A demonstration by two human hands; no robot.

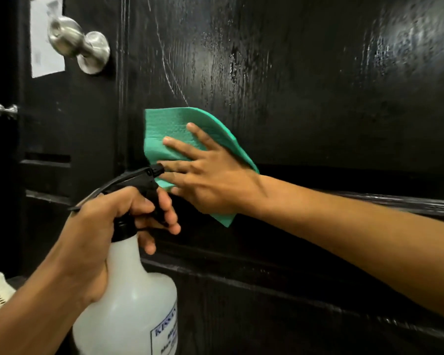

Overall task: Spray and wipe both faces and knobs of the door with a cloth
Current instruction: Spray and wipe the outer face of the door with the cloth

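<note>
The door (305, 80) is black with a raised wood grain and moulded panel ridges; its upper panel glistens with wet streaks and fine droplets. Against this panel the right hand (210, 180) presses a green cloth (169, 124), fingers (180, 144) spread wide and flat over it. The cloth is thin, dimpled like a waffle weave, folded, with one corner hanging below the wrist and its top edge curved against the door.

Left of the cloth and lower, the left hand (108, 226) grips the neck of a spray bottle (128, 303). Its fingers are wrapped round the black plastic trigger head, whose nozzle tip sits just beside the cloth's lower left edge. The bottle body is translucent white plastic, rounded at the shoulder, with a blue-printed label partly in view.

Up and left of the cloth, a brushed-metal round knob (77, 44) stands out from the door on a flared base. A white paper sheet (44, 57) lies behind it. Farther left, a smaller metal knob (1, 109) shows.
</note>
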